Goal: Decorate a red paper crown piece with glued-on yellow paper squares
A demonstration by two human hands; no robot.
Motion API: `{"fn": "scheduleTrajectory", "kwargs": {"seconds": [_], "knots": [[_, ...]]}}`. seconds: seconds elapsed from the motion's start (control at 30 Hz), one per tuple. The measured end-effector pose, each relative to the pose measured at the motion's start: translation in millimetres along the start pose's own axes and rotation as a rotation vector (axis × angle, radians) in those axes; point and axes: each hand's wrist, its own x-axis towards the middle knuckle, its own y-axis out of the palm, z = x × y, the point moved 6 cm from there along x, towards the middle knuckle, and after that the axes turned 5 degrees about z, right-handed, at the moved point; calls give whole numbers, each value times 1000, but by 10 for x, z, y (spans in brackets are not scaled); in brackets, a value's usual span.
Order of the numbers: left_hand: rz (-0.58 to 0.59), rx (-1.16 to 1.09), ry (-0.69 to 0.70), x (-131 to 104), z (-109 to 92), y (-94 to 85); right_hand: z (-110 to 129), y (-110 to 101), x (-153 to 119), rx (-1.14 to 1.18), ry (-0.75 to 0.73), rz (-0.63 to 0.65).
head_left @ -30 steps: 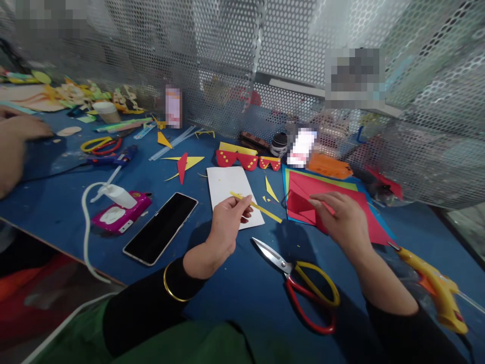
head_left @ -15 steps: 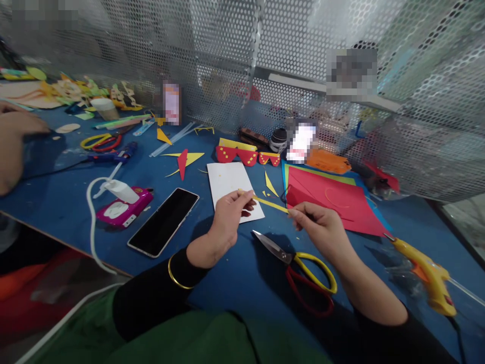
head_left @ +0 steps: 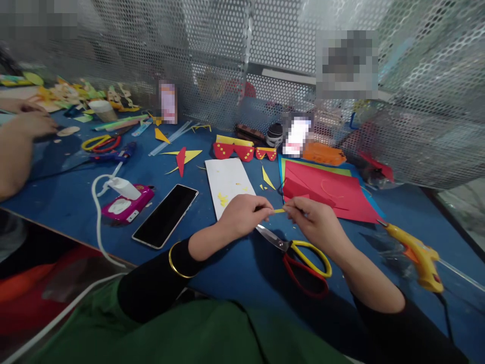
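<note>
A thin yellow paper strip (head_left: 279, 210) runs between my two hands, its ends hidden in the fingers. My left hand (head_left: 242, 215) pinches one end above the lower edge of a white sheet (head_left: 229, 177). The other end is pinched by my right hand (head_left: 309, 217), beside the red paper (head_left: 341, 194). Small yellow paper bits (head_left: 222, 198) lie on the white sheet. Below the hands, scissors (head_left: 284, 246) with one yellow and one red handle rest on the table, blades partly under my left hand. Red paper glasses (head_left: 234, 150) with yellow squares stand behind the sheet.
A black phone (head_left: 165, 216) and a purple power socket (head_left: 129, 205) lie left. A yellow glue gun (head_left: 415, 255) is at the right. Red-and-yellow paper shapes (head_left: 182, 161) lie farther back. A co-worker's hands (head_left: 30, 124) are at the far left, before a perforated metal screen (head_left: 212, 65).
My left hand has moved right, closer to my right hand, so less of the strip shows between them. The yellow bits on the white sheet are now uncovered.
</note>
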Motion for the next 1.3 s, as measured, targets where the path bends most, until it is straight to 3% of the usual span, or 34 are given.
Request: {"fn": "scheduleTrajectory", "kwargs": {"seconds": [0.1, 0.17, 0.23, 0.33, 0.5, 0.67, 0.83, 1.0, 1.1, 1.17, 1.23, 1.3], "knots": [[-1, -211, -162, -51, 145, -70, -94, -25, -208, -69, 28, 10], [-39, -308, -253, -94, 233, -162, -155, 56, -414, -209, 2, 137], [-110, -404, -308, -120, 315, -272, -214, 175, -621, -402, -35, 250], [-212, -544, -325, -113, 407, -417, -260, 323, -813, -557, -54, 298], [-327, -663, -341, -72, 430, -583, -218, 488, -863, -623, -95, 376], [-480, -784, -341, -61, 463, -726, -268, 514, -846, -654, -35, 356], [-449, -781, -339, -14, 573, -676, -386, 376, -873, -475, 41, 280], [-369, -711, -397, 32, 651, -495, -507, 113, -763, 72, 71, 209], [-318, -687, -422, 78, 672, -399, -563, 11, -515, 431, 183, 98], [-295, -704, -452, 108, 682, -357, -534, 47, -271, 606, 261, 93], [-307, -726, -498, 120, 697, -348, -469, 120, -10, 657, 338, 114], [-333, -736, -535, 119, 712, -363, -353, 202, 221, 642, 316, 173]]}}
